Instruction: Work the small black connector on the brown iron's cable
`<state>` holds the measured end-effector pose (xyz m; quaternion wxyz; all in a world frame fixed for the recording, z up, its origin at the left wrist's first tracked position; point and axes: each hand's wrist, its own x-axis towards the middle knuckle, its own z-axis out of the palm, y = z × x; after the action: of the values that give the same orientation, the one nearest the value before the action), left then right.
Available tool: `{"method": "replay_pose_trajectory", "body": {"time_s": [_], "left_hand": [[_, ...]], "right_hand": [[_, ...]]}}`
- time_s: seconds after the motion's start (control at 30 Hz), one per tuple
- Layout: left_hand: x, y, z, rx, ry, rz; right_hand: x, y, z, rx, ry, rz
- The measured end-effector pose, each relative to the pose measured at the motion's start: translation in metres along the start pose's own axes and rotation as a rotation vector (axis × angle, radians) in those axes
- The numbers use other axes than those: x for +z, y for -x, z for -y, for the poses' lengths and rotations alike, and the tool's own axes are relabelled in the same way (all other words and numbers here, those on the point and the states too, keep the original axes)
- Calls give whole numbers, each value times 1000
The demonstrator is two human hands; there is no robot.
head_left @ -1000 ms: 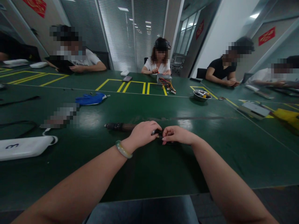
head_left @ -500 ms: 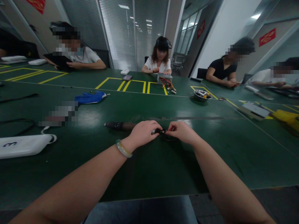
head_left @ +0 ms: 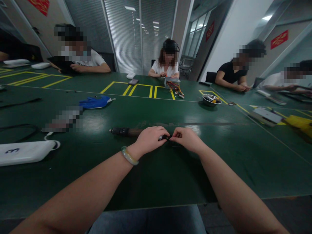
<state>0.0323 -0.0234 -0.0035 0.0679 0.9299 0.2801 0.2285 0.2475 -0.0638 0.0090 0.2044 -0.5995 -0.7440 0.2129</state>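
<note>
Over the green table (head_left: 156, 182), my left hand (head_left: 152, 138) is closed on a small black part (head_left: 163, 137), whose light-coloured end shows under the fingertips. My right hand (head_left: 186, 138) is pinched at the right end of that part; whatever lies between its fingertips is too small to make out. The two hands nearly touch. Behind my left hand a dark cylindrical tool (head_left: 120, 131) lies flat, its metal tip pointing left and its other end hidden by the hand.
A white case (head_left: 26, 152) and a blue glove (head_left: 95, 102) lie to the left. Farther back are a metal bowl (head_left: 211, 100) of small items and a grey box with wires (head_left: 172, 83). Several people sit across the table. A yellow item (head_left: 299, 125) is at right.
My right hand has shifted slightly left, closer to my left hand. My left hand still holds the black part in nearly the same place.
</note>
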Motion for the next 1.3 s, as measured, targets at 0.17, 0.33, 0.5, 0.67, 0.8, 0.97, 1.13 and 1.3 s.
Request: {"method": "replay_pose_trajectory", "body": {"time_s": [0.17, 0.33, 0.5, 0.67, 0.8, 0.97, 1.13, 1.3], "left_hand": [[1, 0, 0, 9, -16, -2], [0, 0, -2, 8, -25, -3], [-2, -1, -7, -12, -41, -14], [-1, -3, -8, -14, -63, -6], [1, -2, -7, -6, -59, -15], [5, -2, -5, 7, -82, -14], [6, -2, -4, 21, -109, -9], [5, -2, -4, 60, -107, -4]], "right_hand": [[10, -2, 1, 36, 14, -13], [12, -1, 5, 93, 10, -42], [10, 0, 6, 104, -2, -44], [10, 0, 6, 96, -3, -52], [8, 1, 7, 89, 24, -47], [6, 0, 5, 124, 0, -27], [13, -4, -1, 185, -37, -35], [17, -6, -2, 197, -76, -28]]}}
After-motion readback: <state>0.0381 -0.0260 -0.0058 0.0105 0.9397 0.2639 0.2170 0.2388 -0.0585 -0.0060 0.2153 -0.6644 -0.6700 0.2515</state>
